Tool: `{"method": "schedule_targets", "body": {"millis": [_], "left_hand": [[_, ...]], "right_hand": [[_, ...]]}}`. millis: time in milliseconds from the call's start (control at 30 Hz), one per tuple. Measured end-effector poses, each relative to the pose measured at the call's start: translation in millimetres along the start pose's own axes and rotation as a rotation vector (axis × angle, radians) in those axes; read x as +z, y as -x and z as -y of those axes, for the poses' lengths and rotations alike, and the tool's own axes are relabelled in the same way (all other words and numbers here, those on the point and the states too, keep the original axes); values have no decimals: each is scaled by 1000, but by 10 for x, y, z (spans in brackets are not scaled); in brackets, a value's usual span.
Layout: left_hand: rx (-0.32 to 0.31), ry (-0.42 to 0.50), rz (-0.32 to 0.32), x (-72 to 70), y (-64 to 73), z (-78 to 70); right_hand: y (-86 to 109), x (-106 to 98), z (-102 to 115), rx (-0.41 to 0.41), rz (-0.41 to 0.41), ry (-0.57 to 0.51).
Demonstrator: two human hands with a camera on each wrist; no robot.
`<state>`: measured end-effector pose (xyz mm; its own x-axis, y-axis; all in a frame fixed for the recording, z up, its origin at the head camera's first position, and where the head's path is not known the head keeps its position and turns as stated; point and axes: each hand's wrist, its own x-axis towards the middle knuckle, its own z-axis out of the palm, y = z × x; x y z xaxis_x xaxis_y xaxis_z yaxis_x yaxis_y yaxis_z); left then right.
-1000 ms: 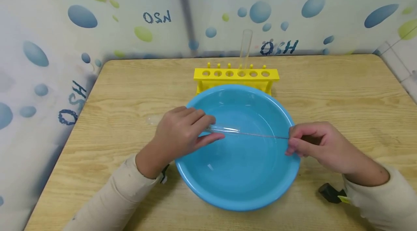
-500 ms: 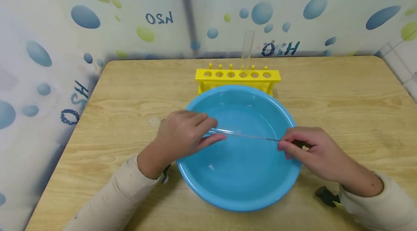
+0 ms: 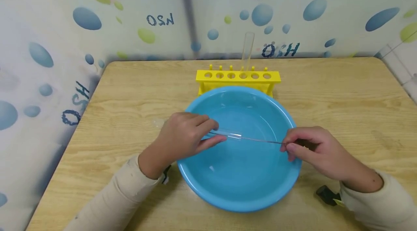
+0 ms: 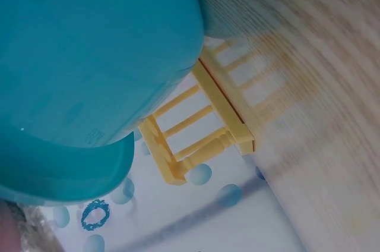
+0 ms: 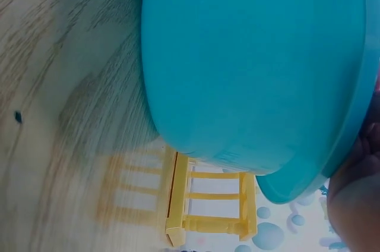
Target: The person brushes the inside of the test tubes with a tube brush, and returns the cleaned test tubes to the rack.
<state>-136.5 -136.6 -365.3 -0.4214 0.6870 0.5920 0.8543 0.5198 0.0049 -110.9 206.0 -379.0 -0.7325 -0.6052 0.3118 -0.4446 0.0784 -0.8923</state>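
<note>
Over the blue basin (image 3: 239, 202), my left hand (image 3: 182, 135) grips a clear glass test tube (image 3: 234, 135) around its middle, the open mouth toward the right. The fingers cover much of the tube; a faint clear end pokes out left of the hand. My right hand (image 3: 312, 147) pinches the thin twisted wire of a test tube brush (image 3: 262, 140), which runs into the tube's mouth. Grey bristles (image 4: 37, 228) show at the lower left corner of the left wrist view. In the right wrist view, part of the right hand (image 5: 359, 207) is beside the basin's rim.
Behind the basin stands a yellow test tube rack (image 3: 238, 76) with one upright clear test tube (image 3: 247, 51) in it. The wooden table (image 3: 342, 97) meets a patterned wall (image 3: 208, 13) at the back. A black object (image 3: 327, 194) is by the right sleeve.
My right hand has moved left toward the tube, then slightly back right, so less brush wire shows outside the mouth than a second ago. The left hand keeps its grip nearly still.
</note>
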Motion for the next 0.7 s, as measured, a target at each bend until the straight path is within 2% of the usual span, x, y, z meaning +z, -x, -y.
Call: {"method": "schedule_targets", "body": {"millis": [100, 300, 467, 700], "left_hand": [[-11, 2, 11, 1, 0, 4], [-30, -10, 32, 3, 6, 10], [-50, -35, 42, 3, 14, 7], [-29, -59, 24, 8, 22, -2]], "right_hand": [[-6, -8, 48, 48, 1, 54], [-17, 19, 63, 72, -34, 104], [-21, 48, 79, 118, -61, 191], [-29, 122, 95, 152, -103, 221]]}}
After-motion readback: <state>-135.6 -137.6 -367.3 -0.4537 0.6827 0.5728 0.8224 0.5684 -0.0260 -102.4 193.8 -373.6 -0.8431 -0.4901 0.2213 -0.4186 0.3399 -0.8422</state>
